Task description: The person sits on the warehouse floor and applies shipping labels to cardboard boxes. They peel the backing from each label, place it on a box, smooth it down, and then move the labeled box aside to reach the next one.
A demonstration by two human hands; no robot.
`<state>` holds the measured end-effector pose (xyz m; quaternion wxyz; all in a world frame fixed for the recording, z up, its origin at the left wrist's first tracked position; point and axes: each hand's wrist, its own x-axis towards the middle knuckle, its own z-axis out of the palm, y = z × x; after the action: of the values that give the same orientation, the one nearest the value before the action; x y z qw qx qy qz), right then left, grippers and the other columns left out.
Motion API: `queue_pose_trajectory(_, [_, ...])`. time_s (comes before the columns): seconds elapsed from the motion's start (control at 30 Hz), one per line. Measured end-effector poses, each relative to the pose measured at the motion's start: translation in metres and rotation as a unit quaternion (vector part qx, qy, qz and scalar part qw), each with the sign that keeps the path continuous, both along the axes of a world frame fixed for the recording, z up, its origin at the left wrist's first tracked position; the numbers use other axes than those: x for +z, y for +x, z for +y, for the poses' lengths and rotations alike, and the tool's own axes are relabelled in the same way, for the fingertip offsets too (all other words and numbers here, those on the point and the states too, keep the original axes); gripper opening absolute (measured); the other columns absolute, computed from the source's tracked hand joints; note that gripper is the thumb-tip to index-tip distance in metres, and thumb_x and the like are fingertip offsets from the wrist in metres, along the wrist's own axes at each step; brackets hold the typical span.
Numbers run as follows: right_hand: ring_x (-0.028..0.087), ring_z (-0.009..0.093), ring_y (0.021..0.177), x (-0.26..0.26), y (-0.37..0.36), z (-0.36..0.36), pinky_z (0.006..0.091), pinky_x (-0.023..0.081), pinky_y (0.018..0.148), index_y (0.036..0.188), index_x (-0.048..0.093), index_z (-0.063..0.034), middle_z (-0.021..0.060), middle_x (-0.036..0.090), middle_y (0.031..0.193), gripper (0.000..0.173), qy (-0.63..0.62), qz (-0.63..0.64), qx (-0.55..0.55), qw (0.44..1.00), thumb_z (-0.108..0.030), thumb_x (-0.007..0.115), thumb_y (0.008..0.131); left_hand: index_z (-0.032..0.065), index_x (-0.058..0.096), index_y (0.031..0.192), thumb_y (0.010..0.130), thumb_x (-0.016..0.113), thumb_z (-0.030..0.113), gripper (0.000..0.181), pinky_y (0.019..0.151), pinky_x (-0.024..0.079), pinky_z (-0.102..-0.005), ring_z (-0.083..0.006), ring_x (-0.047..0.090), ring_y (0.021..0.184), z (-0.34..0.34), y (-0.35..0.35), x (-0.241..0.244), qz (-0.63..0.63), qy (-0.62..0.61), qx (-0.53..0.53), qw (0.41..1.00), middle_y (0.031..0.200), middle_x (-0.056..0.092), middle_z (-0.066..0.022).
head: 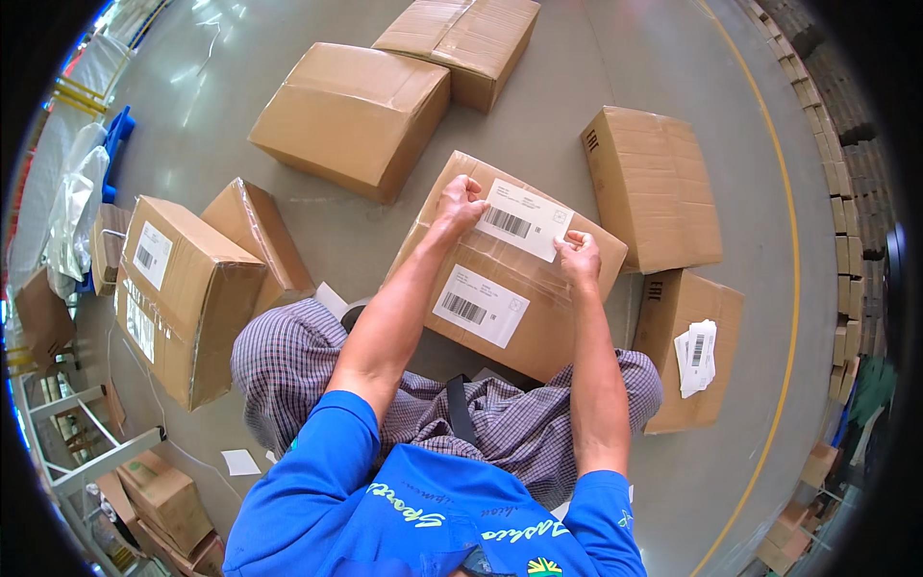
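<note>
Before my knees lies a taped brown cardboard carton (pixel 551 328). Above its tape seam is a white barcode label (pixel 530 216), pinched at both ends by my hands. My left hand (pixel 460 205) holds its left edge between thumb and fingers, and my right hand (pixel 579 256) grips the lower right corner. The label lies over the upper flap; whether all of it is stuck down I cannot tell. A second white barcode label (pixel 481 306) sits flat on the carton below the seam.
A sheaf of loose labels (pixel 696 359) rests on a carton (pixel 725 306) at right. Another carton (pixel 660 187) stands beyond it. Two cartons (pixel 353 108) (pixel 461 32) are ahead, and a labelled carton (pixel 195 238) is at left. A metal ladder (pixel 108 454) stands lower left.
</note>
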<state>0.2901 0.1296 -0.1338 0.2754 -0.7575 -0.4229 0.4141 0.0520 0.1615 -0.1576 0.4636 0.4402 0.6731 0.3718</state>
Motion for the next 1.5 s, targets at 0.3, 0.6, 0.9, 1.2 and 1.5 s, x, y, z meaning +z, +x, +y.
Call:
queue_pose_trajectory(0.3, [0.066,0.016,0.087,-0.04,0.012,0.002,0.0309,0.051,0.079,0.115,0.059,-0.0059,0.0058,0.071,0.093,0.042,0.004,-0.038,0.003,0.999,-0.018,0.075,0.078,0.0049,0.06,0.097,0.075,0.075,0.013,0.027,0.075,0.051,-0.0361,-0.0241,0.065,0.082,-0.001,0.01,0.0,0.072,0.007,-0.012,0.997,0.084,0.067,-0.011])
queue_pose_trajectory(0.6, [0.066,0.018,0.086,-0.041,0.007,-0.004,0.0341,0.05,0.081,0.114,0.06,-0.0093,0.0027,0.07,0.088,0.041,0.019,-0.076,0.007,0.997,-0.027,0.075,0.079,0.0034,0.059,0.095,0.077,0.073,0.01,0.024,0.068,0.05,-0.0328,-0.0186,0.062,0.072,-0.004,0.012,-0.002,0.131,0.051,-0.002,0.99,0.077,0.065,-0.0085])
queue_pose_trajectory(0.9, [0.067,0.02,0.089,-0.026,0.0,-0.007,0.0358,0.05,0.082,0.113,0.06,-0.0101,0.0031,0.071,0.089,0.04,-0.001,-0.114,0.015,0.993,-0.028,0.074,0.08,0.0047,0.059,0.094,0.078,0.073,0.013,0.023,0.071,0.051,-0.0366,-0.0246,0.066,0.076,-0.005,0.014,0.0,0.173,0.057,-0.006,0.983,0.08,0.067,-0.0116])
queue_pose_trajectory(1.2, [0.068,0.021,0.087,-0.016,-0.006,-0.011,0.0375,0.05,0.08,0.112,0.06,-0.0107,0.0033,0.071,0.087,0.038,0.013,-0.141,0.02,0.99,-0.028,0.074,0.08,0.0049,0.059,0.095,0.079,0.073,0.012,0.022,0.072,0.052,-0.037,-0.0253,0.066,0.078,-0.005,0.016,0.001,0.183,0.057,-0.001,0.982,0.082,0.067,-0.0116])
queue_pose_trajectory(1.5, [0.068,0.023,0.086,-0.01,-0.01,-0.013,0.0386,0.05,0.079,0.111,0.06,-0.011,0.0038,0.071,0.086,0.036,0.013,-0.154,0.02,0.988,-0.026,0.073,0.081,0.005,0.058,0.096,0.079,0.073,0.011,0.023,0.072,0.052,-0.0371,-0.0254,0.066,0.078,-0.007,0.017,0.003,0.179,0.052,0.005,0.983,0.082,0.067,-0.0115])
